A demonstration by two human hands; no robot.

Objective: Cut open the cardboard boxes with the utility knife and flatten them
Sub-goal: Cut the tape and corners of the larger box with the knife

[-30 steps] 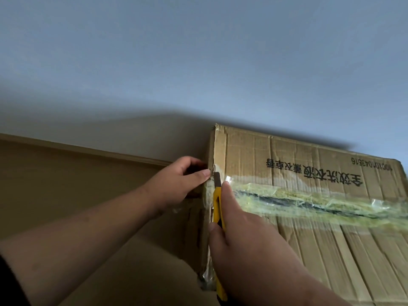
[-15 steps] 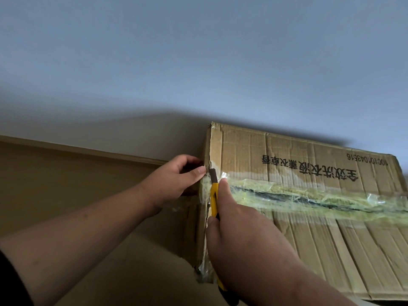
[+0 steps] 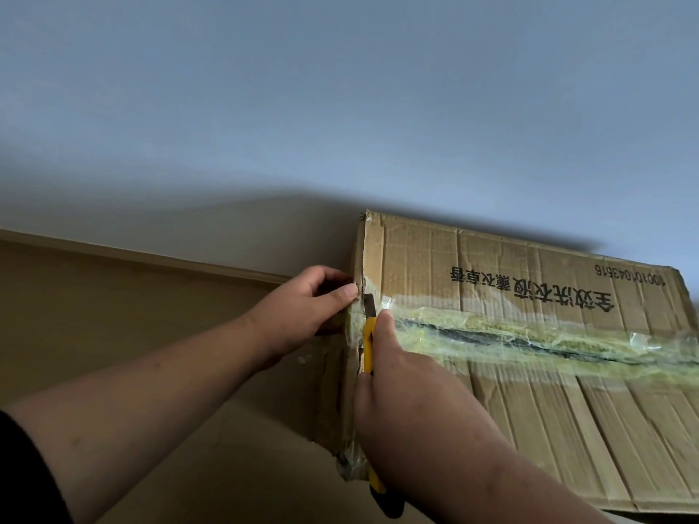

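Observation:
A worn cardboard box (image 3: 529, 410) with black printed characters fills the lower right. Wrinkled clear-yellowish tape (image 3: 529, 330) runs along its top seam. My right hand (image 3: 408, 402) grips a yellow utility knife (image 3: 368, 334), index finger laid along its back. The blade tip sits at the box's taped left edge, near the seam's end. My left hand (image 3: 306, 308) holds the box's left side at its upper corner, thumb pressed on the edge just left of the blade and fingers curled around the side panel.
A pale wall (image 3: 340, 107) rises behind the box. A tan baseboard strip (image 3: 143, 255) runs along it above a tan floor (image 3: 113, 315) at the left. The box stands close to the wall.
The knife has slid a little farther up the box's left edge toward my left thumb. The left hand keeps its hold on the corner.

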